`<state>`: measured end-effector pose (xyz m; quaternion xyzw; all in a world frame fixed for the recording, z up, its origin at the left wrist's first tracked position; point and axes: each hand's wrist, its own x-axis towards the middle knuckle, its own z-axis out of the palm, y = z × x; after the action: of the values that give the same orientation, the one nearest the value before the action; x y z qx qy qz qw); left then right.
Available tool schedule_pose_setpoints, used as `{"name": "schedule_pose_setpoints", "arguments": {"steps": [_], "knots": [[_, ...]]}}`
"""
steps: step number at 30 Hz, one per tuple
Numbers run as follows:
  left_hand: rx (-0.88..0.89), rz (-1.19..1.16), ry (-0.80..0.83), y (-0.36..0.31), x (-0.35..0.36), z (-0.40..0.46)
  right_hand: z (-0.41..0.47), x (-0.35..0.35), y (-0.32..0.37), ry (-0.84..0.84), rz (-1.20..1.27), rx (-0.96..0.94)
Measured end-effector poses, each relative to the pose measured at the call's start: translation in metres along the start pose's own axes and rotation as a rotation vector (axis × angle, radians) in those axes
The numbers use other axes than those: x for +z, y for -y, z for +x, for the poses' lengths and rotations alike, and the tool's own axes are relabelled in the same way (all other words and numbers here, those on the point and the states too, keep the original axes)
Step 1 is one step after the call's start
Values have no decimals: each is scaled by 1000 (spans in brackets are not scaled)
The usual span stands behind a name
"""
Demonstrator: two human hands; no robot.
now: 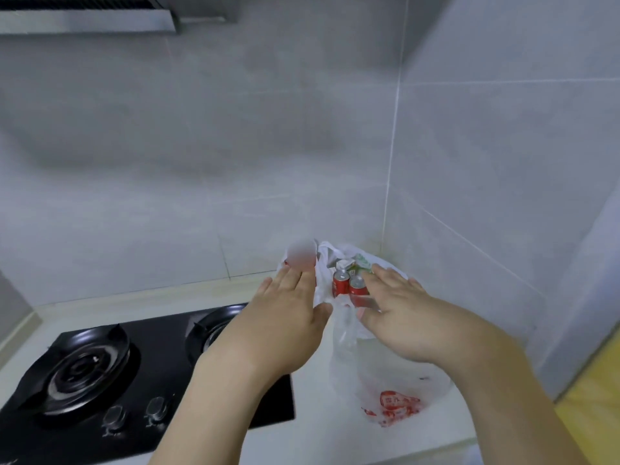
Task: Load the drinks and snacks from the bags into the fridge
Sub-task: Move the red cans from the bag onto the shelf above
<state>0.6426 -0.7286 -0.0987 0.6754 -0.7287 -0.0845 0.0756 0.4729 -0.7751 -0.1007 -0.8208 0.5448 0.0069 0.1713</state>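
Note:
Two white plastic bags stand in the counter's corner. The far bag [323,260] gapes open and shows two red drink cans [341,283] and a green and white snack packet [360,263]. The near bag [385,394] has red print and lies in front of it. My left hand [285,317] reaches with straight fingers to the far bag's left side, fingertips at the plastic. My right hand [399,313] hovers with spread fingers over the cans and the near bag's top. Neither hand holds anything.
A black gas hob [100,367] with two burners and two knobs fills the counter to the left. Grey tiled walls [268,146] meet in the corner behind the bags. A range hood [87,18] hangs at top left. A yellow surface [590,411] shows at the lower right.

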Motion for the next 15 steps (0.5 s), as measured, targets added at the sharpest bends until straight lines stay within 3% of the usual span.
{"name": "schedule_pose_setpoints", "arguments": {"steps": [15], "knots": [[19,-112,134,94,3,122,168,11,15,33,27,25]]}}
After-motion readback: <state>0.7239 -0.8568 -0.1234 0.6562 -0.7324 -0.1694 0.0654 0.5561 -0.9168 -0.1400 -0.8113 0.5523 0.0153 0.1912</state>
